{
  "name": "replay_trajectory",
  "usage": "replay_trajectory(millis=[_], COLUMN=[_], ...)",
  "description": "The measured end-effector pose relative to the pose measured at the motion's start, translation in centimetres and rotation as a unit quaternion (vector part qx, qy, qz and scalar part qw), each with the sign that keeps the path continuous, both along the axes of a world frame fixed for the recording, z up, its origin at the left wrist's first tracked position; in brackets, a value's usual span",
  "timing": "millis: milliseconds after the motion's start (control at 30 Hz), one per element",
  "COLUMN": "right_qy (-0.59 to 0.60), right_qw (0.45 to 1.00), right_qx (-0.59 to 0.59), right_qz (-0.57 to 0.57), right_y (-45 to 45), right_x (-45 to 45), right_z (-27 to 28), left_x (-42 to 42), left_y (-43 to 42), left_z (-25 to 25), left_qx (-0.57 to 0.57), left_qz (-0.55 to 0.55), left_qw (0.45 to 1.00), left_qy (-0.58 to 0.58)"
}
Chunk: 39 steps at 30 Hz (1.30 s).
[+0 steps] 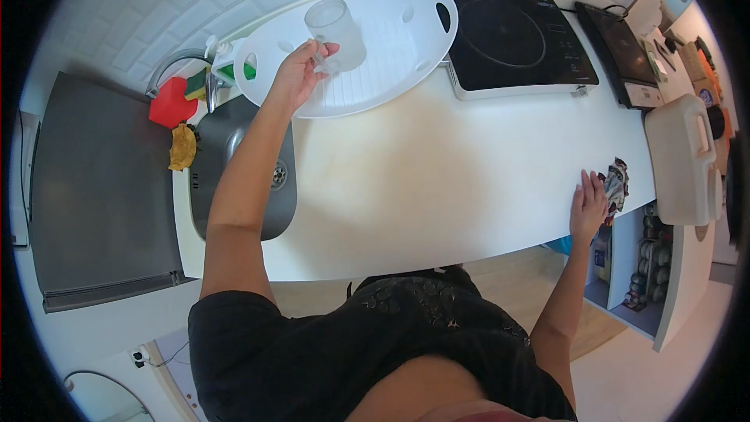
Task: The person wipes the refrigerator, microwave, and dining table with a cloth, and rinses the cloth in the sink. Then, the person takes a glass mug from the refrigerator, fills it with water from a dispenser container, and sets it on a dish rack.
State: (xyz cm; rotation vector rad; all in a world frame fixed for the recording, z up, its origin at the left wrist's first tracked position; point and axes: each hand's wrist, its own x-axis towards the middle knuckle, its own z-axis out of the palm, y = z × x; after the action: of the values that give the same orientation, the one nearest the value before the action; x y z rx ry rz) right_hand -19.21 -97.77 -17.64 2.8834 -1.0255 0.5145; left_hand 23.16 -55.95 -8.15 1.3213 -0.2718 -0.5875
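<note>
My left hand [298, 74] is closed on the handle of a clear glass mug [330, 22]. The mug is over the white oval tray [391, 82] at the back of the counter; I cannot tell whether its base touches the tray. On the far right of the counter, my right hand [589, 205] rests with its fingers stretched out. Those fingers lie against the edge of a crumpled, patterned cloth [616, 180] and do not appear wrapped round it.
Left of the tray is a sink [279, 215] with a faucet, a red holder [170, 104] and a yellow cloth [183, 147]. A black induction cooktop [500, 35] stands right of the tray. Below the right counter edge, a drawer [664, 289] is pulled out beside a beige container [680, 160].
</note>
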Motion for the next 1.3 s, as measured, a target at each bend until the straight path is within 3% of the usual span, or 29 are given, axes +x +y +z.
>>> replay_trajectory(millis=[367, 633, 767, 967, 1067, 1100, 1167, 1233, 1300], right_qy=[0.002, -0.010, -0.009, -0.094, -0.115, -0.142, -0.179, -0.267, -0.182], right_qw=[1.000, 1.000, 1.000, 0.995, 0.993, 0.989, 0.983, 0.950, 0.951], right_qx=[-0.001, 0.006, 0.006, 0.022, -0.011, -0.013, 0.015, -0.023, -0.003], right_qz=[-0.004, 0.006, -0.002, 0.028, 0.018, 0.022, -0.037, -0.161, -0.250], right_y=[-0.1, -0.4, -0.4, -1.1, -0.9, -0.7, -1.3, -3.0, -4.4], right_x=[-0.1, -0.3, -0.4, -0.5, -0.6, -0.8, -1.2, -1.5, -2.4], right_z=[-0.2, -0.5, -0.6, -1.0, -2.0, -2.0, -0.5, 0.1, 1.1], left_x=[0.2, -0.4, -1.3, -1.2, -9.9, -9.1, -13.8, -16.8, -19.3], left_y=[0.2, 0.2, -0.3, 1.7, -1.3, 0.2, -1.1, -1.6, -2.4], left_z=[-0.1, 0.9, 0.9, 0.1, 4.8, 2.9, 4.0, 3.1, 2.4], left_qx=[0.014, 0.188, 0.172, 0.163, 0.047, 0.071, 0.135, 0.094, 0.103], left_qz=[-0.036, 0.043, 0.144, 0.291, 0.279, 0.269, 0.289, 0.271, 0.243], left_qw=[0.999, 0.976, 0.967, 0.893, 0.938, 0.919, 0.890, 0.900, 0.901], left_qy=[-0.004, -0.098, -0.124, -0.302, -0.198, -0.278, -0.325, -0.327, -0.345])
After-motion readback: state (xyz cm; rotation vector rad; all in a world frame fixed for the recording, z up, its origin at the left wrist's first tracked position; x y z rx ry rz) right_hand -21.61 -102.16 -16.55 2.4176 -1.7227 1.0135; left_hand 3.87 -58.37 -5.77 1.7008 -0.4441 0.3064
